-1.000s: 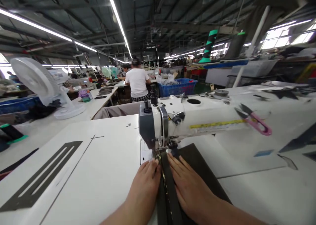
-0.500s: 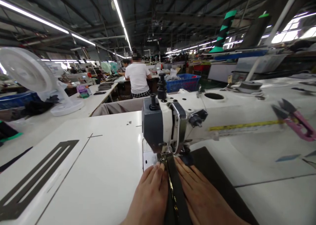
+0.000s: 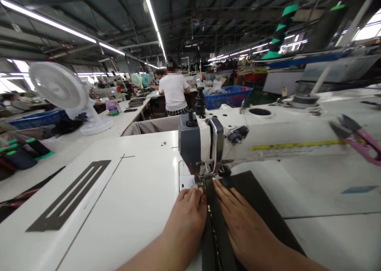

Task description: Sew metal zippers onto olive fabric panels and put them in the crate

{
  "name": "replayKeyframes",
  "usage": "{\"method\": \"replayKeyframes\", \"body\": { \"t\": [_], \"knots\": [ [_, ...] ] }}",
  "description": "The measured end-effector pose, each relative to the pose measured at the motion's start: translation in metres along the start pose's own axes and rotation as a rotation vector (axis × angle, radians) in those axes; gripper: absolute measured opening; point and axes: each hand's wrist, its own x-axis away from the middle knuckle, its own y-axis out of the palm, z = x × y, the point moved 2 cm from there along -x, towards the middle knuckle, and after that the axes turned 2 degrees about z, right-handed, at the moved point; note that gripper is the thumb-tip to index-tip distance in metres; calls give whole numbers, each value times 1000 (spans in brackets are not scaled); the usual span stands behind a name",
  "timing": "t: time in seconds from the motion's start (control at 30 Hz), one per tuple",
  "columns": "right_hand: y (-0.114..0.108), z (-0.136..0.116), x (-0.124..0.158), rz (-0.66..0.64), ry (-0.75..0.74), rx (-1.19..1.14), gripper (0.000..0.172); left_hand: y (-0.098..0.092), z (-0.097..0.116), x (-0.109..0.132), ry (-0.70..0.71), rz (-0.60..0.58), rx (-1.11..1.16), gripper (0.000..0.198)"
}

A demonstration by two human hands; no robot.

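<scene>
Just in front of the presser foot (image 3: 206,177) of a sewing machine (image 3: 189,146), both my hands rest on dark olive fabric (image 3: 262,199). A zipper (image 3: 214,235) with gold-coloured teeth runs lengthwise between them, under the needle area. My left hand (image 3: 189,217) is on the zipper's left side, its fingers bent and pressed together on the edge of the zipper strip; the thumb is hidden. On the right, my right hand (image 3: 238,215) lies flat on the fabric with fingers stretched forward, their tips close to the foot.
A slotted dark template (image 3: 73,195) lies on the white table left. Pink-handled thread snips (image 3: 358,140) are at the machine arm's right, above a yellow measuring tape (image 3: 294,145). Beyond stand a white fan (image 3: 59,86), a blue basket (image 3: 228,97) and a person in a white shirt (image 3: 173,92).
The head view has turned slightly left, so the surroundings appear shifted to the right. Both hands keep about the same hold beside the zipper, close to the presser foot.
</scene>
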Motion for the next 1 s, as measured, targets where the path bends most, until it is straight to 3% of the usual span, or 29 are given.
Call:
{"method": "replayKeyframes", "body": {
  "t": [0.27, 0.47, 0.57, 0.63, 0.73, 0.87, 1.0],
  "knots": [
    [3, 6, -13, -74, 51, -65, 45, 2, -12, -7, -28, 12, 60, 19],
    [-25, 7, -16, -91, 100, -198, 44, 0, -16, -7, -57, 16, 116, 23],
    [-32, -8, 2, 39, 24, -236, 35, 0, -16, 1, -47, -9, 137, 30],
    [-29, -21, 15, 233, -32, -233, 24, -1, -16, 5, -29, -12, 130, 34],
    [-20, -40, 30, 482, -132, -158, 25, -5, -14, 9, -48, -10, 129, 36],
    [-16, -55, 33, 553, -192, -25, 29, -12, -5, 17, -48, 50, 144, 33],
    [-20, -58, 33, 535, -254, 23, 30, -13, 7, 28, 56, 169, 101, 26]
  ]
}}
